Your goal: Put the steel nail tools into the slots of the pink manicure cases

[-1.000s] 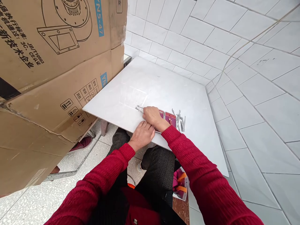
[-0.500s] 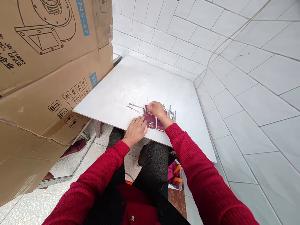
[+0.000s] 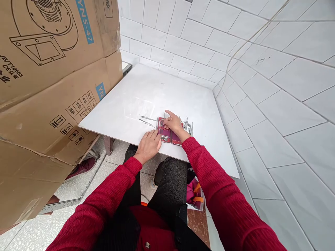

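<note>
An unfolded red and purple manicure set case (image 3: 176, 138) lies on the white table, small metal tools in its left half. At its left edge, my left hand (image 3: 149, 143) holds it with bent fingertips. Over the upper part of the left half, my right hand (image 3: 173, 123) pinches a thin metal tool (image 3: 164, 115) between thumb and fingers, the index finger stretched out. The tool stands roughly upright, its lower end hidden by the hand. Left of the case lie slim metal tools (image 3: 147, 122). Nippers and clippers (image 3: 188, 126) lie to its right.
The white table (image 3: 172, 90) meets a tiled wall (image 3: 201, 55) at the back and right. A large cardboard box (image 3: 60, 104) stands close on the left. Below the table's front edge is a container with pink and orange things (image 3: 195, 195).
My right hand has lowered the thin tool toward the case, and its index finger has straightened. My left hand stays at the case's edge. The whole view has shifted slightly.
</note>
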`<state>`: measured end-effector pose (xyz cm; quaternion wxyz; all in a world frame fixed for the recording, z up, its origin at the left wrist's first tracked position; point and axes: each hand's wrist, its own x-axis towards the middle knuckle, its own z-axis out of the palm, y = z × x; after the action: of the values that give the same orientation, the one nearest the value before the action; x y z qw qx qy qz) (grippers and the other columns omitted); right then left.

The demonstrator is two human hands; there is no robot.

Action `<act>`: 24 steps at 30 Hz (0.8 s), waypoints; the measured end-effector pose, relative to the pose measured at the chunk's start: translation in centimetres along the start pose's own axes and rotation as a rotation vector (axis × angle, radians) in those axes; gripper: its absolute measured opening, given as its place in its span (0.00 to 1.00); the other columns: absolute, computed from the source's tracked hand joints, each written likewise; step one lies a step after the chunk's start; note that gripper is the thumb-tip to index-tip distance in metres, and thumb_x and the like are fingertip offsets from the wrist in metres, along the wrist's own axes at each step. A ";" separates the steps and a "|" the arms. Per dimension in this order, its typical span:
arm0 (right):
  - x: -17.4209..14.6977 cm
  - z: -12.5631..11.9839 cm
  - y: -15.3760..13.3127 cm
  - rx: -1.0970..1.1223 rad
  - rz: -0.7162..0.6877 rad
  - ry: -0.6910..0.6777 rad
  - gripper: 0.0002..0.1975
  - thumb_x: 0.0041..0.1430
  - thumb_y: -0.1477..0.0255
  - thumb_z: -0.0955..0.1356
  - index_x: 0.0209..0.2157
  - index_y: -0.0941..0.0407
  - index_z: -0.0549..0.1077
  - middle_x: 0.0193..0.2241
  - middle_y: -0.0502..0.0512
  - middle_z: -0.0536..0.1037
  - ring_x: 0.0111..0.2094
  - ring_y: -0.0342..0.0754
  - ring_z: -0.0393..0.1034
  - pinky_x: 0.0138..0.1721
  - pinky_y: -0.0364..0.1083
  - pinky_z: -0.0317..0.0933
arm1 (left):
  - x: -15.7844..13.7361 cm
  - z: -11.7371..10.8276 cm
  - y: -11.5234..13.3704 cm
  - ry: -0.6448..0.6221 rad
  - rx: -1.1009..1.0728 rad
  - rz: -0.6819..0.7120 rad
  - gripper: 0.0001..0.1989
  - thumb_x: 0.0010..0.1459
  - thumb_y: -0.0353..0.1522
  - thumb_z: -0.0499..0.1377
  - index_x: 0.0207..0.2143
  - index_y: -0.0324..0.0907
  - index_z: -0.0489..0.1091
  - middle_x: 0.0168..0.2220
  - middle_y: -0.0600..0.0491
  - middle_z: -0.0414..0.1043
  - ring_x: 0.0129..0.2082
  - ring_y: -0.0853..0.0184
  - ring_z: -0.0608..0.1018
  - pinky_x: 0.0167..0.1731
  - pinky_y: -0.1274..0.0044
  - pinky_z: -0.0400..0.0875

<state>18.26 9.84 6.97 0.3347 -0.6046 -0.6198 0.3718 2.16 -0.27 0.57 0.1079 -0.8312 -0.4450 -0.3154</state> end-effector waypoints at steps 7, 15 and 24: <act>0.3 -0.4 0.0 0.059 0.063 -0.039 0.33 0.51 0.83 0.68 0.61 0.60 0.69 0.18 0.40 0.74 0.19 0.40 0.71 0.23 0.36 0.64 | 0.0 -0.2 -0.1 -0.019 -0.038 -0.013 0.14 0.67 0.28 0.55 0.52 0.38 0.73 0.57 0.38 0.75 0.58 0.54 0.77 0.56 0.62 0.71; 0.3 -1.4 -0.6 0.379 0.172 -0.145 0.29 0.49 0.85 0.68 0.55 0.62 0.71 0.20 0.46 0.77 0.20 0.40 0.71 0.21 0.35 0.63 | 0.1 -0.2 -0.1 -0.032 -0.018 -0.008 0.14 0.68 0.28 0.53 0.52 0.37 0.73 0.57 0.39 0.75 0.58 0.53 0.76 0.58 0.63 0.71; -0.1 -2.3 -0.1 0.030 0.098 -0.150 0.30 0.52 0.82 0.69 0.59 0.59 0.71 0.24 0.47 0.79 0.24 0.43 0.73 0.27 0.40 0.65 | 0.2 -0.8 -0.1 -0.085 -0.035 -0.010 0.16 0.68 0.28 0.53 0.55 0.39 0.72 0.59 0.39 0.74 0.60 0.53 0.75 0.59 0.60 0.71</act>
<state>20.18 9.83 8.20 0.2775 -0.5996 -0.6073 0.4411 1.80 -0.40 1.30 0.0727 -0.8432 -0.4479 -0.2883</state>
